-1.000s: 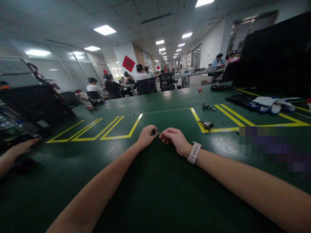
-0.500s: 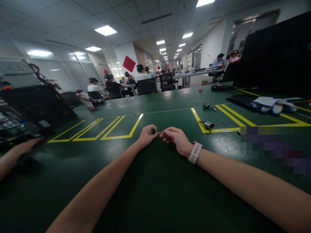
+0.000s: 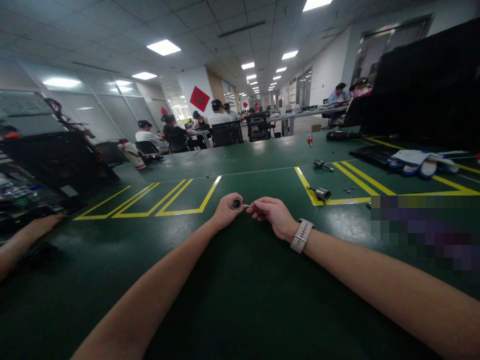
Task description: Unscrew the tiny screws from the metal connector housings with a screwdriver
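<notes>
The small round metal part (image 3: 236,204) sits gripped in the left hand (image 3: 226,211), while the right hand (image 3: 273,215) pinches its thin pin (image 3: 246,205).

Green tables (image 3: 240,160), black chairs (image 3: 225,133), bright ceiling panels (image 3: 162,47).

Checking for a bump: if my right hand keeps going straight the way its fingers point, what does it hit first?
The right hand points left along a thin metal pin, straight at the small round metal part in the left hand. That part comes first; depth is hard to judge.
</notes>
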{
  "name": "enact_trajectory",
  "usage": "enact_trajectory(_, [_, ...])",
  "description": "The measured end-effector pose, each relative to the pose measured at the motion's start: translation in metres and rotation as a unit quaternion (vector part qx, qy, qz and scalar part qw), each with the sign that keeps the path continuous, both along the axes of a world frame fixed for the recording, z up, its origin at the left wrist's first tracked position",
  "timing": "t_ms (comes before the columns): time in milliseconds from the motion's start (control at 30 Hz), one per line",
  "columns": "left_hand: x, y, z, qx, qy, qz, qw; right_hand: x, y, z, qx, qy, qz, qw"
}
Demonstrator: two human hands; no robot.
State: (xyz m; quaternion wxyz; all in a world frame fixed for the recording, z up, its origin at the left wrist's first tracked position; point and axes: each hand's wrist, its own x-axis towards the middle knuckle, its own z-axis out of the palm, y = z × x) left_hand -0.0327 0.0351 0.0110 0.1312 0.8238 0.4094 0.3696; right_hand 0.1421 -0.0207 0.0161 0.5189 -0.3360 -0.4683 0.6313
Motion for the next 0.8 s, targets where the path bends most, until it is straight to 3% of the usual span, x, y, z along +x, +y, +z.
enact_trajectory(800, [-0.0029,0.004,-0.0053,0.021,0.052,0.022,0.998,-0.0003,-0.0009,-0.0002,0.005,0.028,-0.035,0.999])
